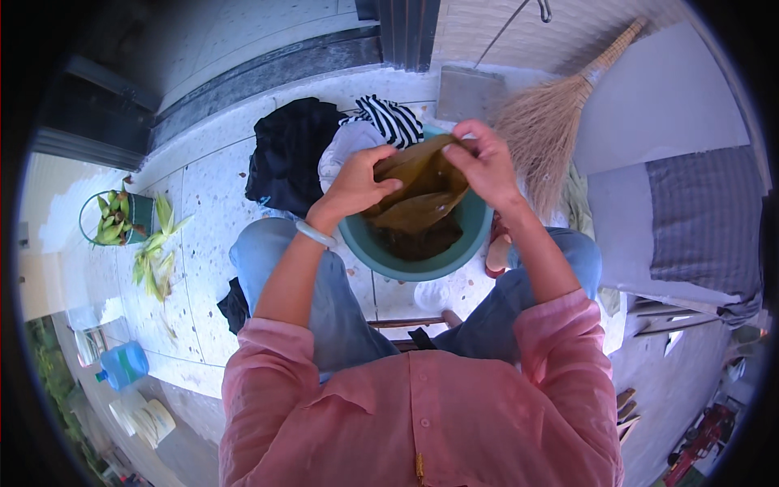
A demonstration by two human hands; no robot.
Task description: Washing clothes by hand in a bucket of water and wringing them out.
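Note:
A wet-looking olive-brown cloth garment [415, 213] is stretched between my two hands over a teal basin [381, 261]. My left hand [357, 183] pinches its left edge between thumb and fingers. On the opposite side, my right hand [487, 166] grips the upper right edge, fingers bent over it. The lower part of the cloth hangs down inside the basin, where dark brown material or liquid shows; I cannot tell which. The basin stands on the floor between my knees.
Left of the basin lie a black garment [290, 146], a pale garment [357, 144] and a striped cloth [391, 120]. A straw broom [545, 114] leans at the right. Farther left are a green bucket [140, 215] of corn, loose husks [152, 264] and a blue water jug [126, 365].

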